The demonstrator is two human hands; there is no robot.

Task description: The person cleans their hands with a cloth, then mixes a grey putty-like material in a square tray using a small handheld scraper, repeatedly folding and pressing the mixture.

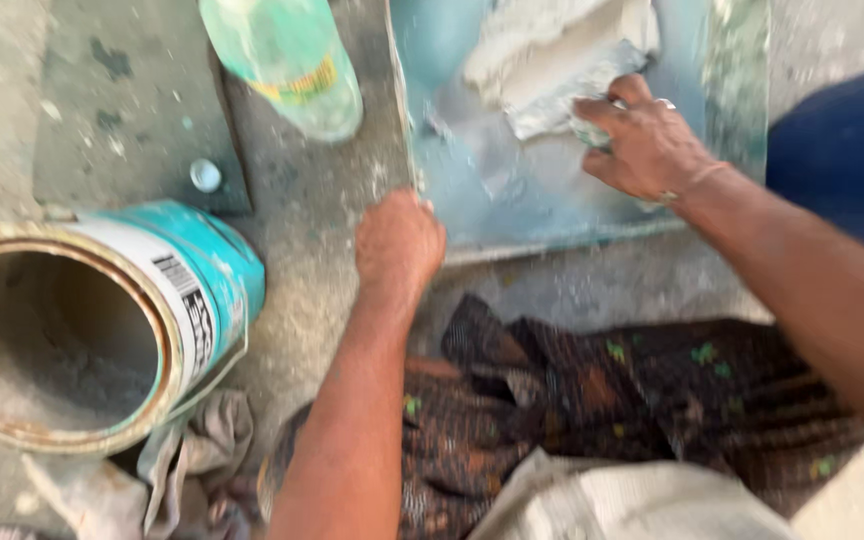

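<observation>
While the picture is blurred by motion, the main thing shows plainly: a flat panel [552, 190] lying on the floor in the upper middle of the frame, pale blue-green, smeared and streaked with white, its near edge running across the centre. On its upper part sits a mound of white putty [542, 45]. The right hand [642, 145], at upper right, is curled tight around a small flat scraper [552, 118] pressed to the panel just below the putty. The left hand [399, 240] is balled into a fist at the panel's near left corner, touching its edge; whether it holds anything I cannot tell. A tin [92, 320] lies on its side at lower left, teal and white, its open rusty mouth toward the camera. A green bottle [287, 60] lies at top centre. Dark patterned cloth [632, 390] covers the lower middle.
</observation>
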